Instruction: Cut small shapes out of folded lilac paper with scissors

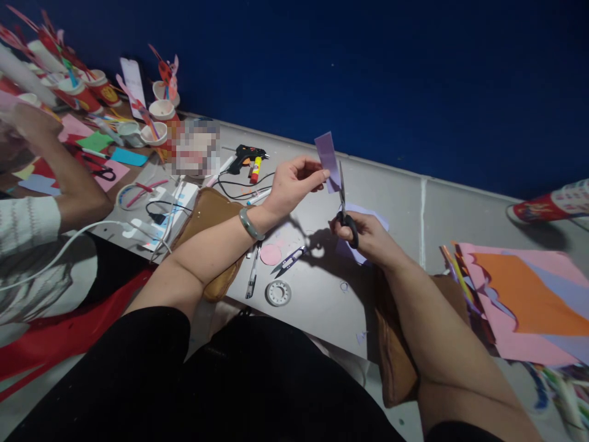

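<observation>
Between thumb and fingers, my left hand [297,184] pinches a narrow strip of purple paper [326,153] held up above the table. My right hand [368,236] grips black-handled scissors [343,209], their blades pointing upward at the strip's right edge. More purple paper [368,215] lies on the table behind my right hand. Below the hands are thread snips [289,261], a pink paper circle [270,253], a white tape roll [278,293] and a pen [252,276]. Small purple scraps [361,337] lie near the front edge.
A black glue gun [246,158] and a yellow glue stick [256,170] lie beyond my left hand. Brown cushions [211,227] sit under both forearms. At right is a stack of coloured paper [538,294]. A co-worker's arm [85,172] and red paper cups [103,89] are at left.
</observation>
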Demonstrator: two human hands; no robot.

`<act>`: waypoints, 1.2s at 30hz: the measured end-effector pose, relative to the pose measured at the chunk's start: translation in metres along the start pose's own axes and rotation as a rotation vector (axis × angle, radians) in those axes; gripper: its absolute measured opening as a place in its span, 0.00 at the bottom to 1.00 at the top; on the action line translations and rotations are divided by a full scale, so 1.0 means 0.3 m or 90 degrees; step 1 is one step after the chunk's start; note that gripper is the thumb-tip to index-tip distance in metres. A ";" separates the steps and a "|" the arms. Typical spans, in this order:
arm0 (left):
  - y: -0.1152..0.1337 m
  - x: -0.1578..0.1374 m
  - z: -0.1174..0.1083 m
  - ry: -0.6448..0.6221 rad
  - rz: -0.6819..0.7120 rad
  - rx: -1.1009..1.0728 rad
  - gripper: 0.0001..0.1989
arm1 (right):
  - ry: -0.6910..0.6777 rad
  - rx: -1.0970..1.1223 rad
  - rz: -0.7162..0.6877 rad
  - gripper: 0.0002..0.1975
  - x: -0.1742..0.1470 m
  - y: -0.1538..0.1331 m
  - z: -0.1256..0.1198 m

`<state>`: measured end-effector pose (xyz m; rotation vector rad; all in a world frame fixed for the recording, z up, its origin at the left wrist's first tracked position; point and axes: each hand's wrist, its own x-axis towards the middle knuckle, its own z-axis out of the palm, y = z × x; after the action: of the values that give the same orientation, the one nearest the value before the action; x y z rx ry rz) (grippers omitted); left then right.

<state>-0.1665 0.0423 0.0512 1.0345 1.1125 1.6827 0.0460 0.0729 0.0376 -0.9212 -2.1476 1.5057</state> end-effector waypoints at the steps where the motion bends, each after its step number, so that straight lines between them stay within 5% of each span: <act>1: -0.001 0.000 0.000 0.000 -0.001 0.000 0.12 | 0.000 0.003 -0.002 0.28 0.000 0.002 0.000; 36: 0.027 -0.014 0.008 0.019 -0.055 0.000 0.13 | 0.012 -0.016 -0.004 0.24 -0.001 -0.014 -0.004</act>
<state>-0.1647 0.0371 0.0587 0.9508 1.1604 1.6351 0.0457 0.0726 0.0419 -0.9333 -2.1594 1.4643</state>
